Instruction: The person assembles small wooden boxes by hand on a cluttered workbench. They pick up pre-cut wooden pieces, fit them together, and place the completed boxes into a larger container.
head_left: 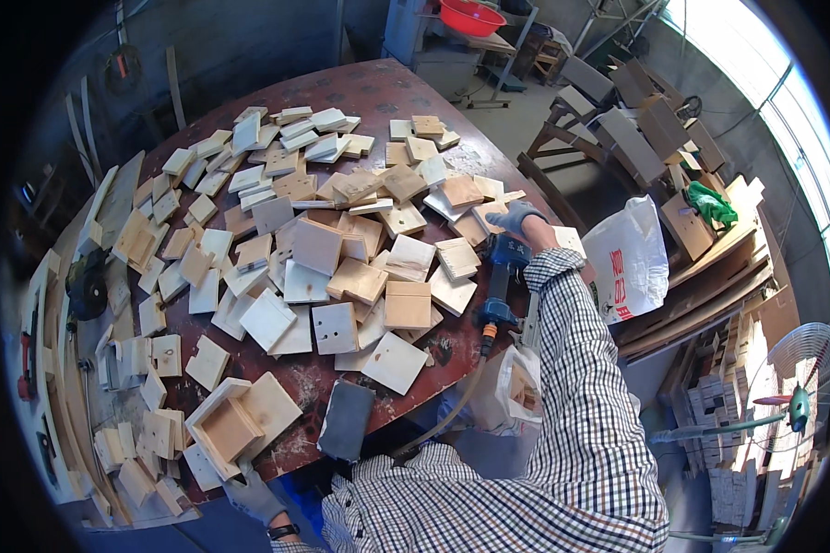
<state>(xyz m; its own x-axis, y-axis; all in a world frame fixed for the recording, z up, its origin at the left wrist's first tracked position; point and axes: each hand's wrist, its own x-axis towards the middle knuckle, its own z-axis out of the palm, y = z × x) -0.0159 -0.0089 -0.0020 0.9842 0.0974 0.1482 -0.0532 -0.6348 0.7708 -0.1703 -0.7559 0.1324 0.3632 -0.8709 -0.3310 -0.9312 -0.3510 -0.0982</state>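
Observation:
My left hand (254,499), in a grey glove, is closed at the near corner of an open wooden box (233,429) by the table's front edge; part of its grip is hidden. Toward the right edge of the table, my right hand (518,219), also gloved, has its fingers stretched out to the left over wooden pieces. Just below that hand lies a blue power tool (500,282), with an orange fitting and a hose (458,415) running down toward me. Many small wooden blocks and boards (317,245) are heaped across the dark red table (383,81).
A dark rectangular pad (346,419) lies at the front table edge. White plastic bags (625,258) hang to the right. Long boards (111,207) line the left. At the right are a fan (798,405), stacked wood strips (724,419) and cardboard boxes (629,138); a red basin (472,17) stands behind.

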